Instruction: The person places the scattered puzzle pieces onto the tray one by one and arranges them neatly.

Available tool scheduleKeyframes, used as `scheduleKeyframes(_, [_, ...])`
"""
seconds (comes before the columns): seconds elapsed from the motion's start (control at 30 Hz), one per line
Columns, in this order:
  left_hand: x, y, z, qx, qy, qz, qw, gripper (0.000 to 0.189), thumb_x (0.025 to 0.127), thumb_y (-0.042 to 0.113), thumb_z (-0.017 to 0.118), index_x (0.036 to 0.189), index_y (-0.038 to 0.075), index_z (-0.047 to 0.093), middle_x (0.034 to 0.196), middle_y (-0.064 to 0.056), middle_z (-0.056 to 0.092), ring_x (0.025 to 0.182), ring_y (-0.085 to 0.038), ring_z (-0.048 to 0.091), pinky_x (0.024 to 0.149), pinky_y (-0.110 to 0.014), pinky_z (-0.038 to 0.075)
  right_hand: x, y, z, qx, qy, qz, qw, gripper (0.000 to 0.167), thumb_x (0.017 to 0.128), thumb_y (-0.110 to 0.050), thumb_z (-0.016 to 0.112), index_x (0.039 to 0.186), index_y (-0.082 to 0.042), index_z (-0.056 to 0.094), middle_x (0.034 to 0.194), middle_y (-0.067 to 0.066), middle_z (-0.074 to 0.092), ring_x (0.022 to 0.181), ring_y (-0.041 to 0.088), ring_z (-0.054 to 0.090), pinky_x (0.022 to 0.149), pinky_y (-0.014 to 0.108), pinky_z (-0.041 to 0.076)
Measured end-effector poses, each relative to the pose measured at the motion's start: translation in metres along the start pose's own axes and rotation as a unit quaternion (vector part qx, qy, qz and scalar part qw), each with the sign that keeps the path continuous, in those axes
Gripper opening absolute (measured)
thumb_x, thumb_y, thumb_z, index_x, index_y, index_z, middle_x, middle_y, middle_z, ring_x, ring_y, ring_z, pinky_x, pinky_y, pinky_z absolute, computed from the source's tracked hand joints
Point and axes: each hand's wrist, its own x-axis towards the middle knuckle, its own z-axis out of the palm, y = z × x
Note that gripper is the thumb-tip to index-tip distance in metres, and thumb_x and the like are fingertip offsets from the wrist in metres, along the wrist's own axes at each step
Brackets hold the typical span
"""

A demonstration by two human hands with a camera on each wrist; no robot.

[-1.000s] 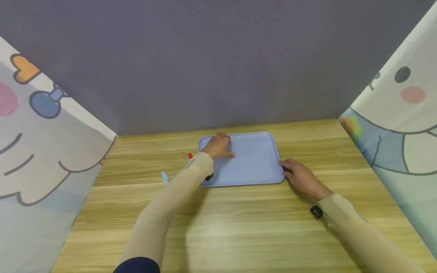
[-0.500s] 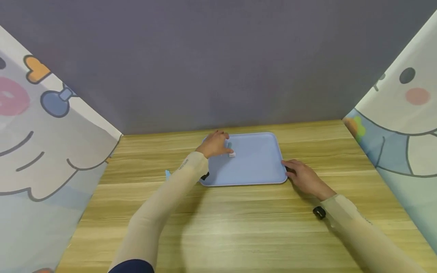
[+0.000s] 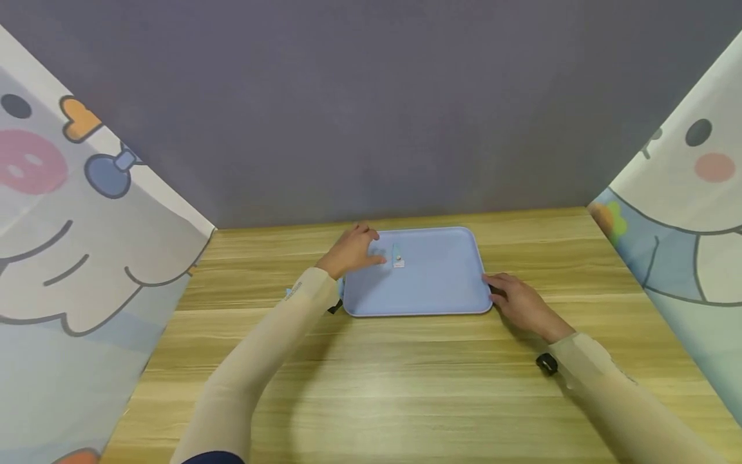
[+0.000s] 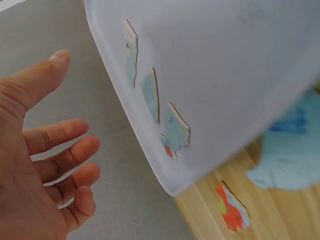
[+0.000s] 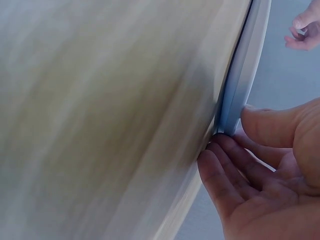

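A pale blue tray (image 3: 429,280) lies on the wooden table. My left hand (image 3: 350,251) hovers over its left end, fingers apart and holding nothing. A light blue puzzle piece (image 3: 397,259) with a white end lies in the tray, just right of my left thumb. The left wrist view shows two more flat pieces in the tray near it: a curved blue piece (image 4: 151,95) and a jagged blue piece (image 4: 176,127) with a red corner. My right hand (image 3: 518,306) pinches the tray's right edge, thumb on the rim (image 5: 242,75), fingers at its underside.
Outside the tray, a red puzzle piece (image 4: 231,210) lies on the wood, near a larger light blue piece (image 4: 290,155). A grey wall (image 3: 377,116) rises behind the table (image 3: 406,386). Cartoon-printed panels (image 3: 69,225) stand on both sides.
My left hand has drawn back leftward from the light blue piece, which now shows fully in the tray. My right hand stays at the tray's edge. The head view has shifted slightly.
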Motion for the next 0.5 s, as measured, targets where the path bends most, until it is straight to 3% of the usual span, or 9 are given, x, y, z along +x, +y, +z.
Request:
scheduleKeyframes(0.2, [-0.017,-0.010,-0.002,0.005,0.025,0.011,0.9996,0.051,0.088,0.037,0.067,0.124,0.002,0.058,0.121,-0.010,0.052,0.116,-0.028,0.044,0.099,-0.044,0.034,0.000,-0.002,-0.002,0.000,-0.004,0.000,1.0000,0.044,0.090,0.002,0.058,0.131,0.010,0.048,0.123,0.027,0.052,0.113,0.046,0.048,0.092,0.058,0.038])
scheduleKeyframes(0.5, [-0.043,-0.034,-0.007,0.010,0.066,0.014,0.9977,0.039,0.090,0.026,0.064,0.119,0.001,0.061,0.114,-0.012,0.055,0.110,-0.031,0.048,0.100,-0.045,0.033,-0.001,-0.002,-0.002,0.003,-0.005,0.005,1.0000,0.043,0.090,0.002,0.059,0.131,0.008,0.049,0.124,0.027,0.052,0.114,0.047,0.048,0.092,0.059,0.037])
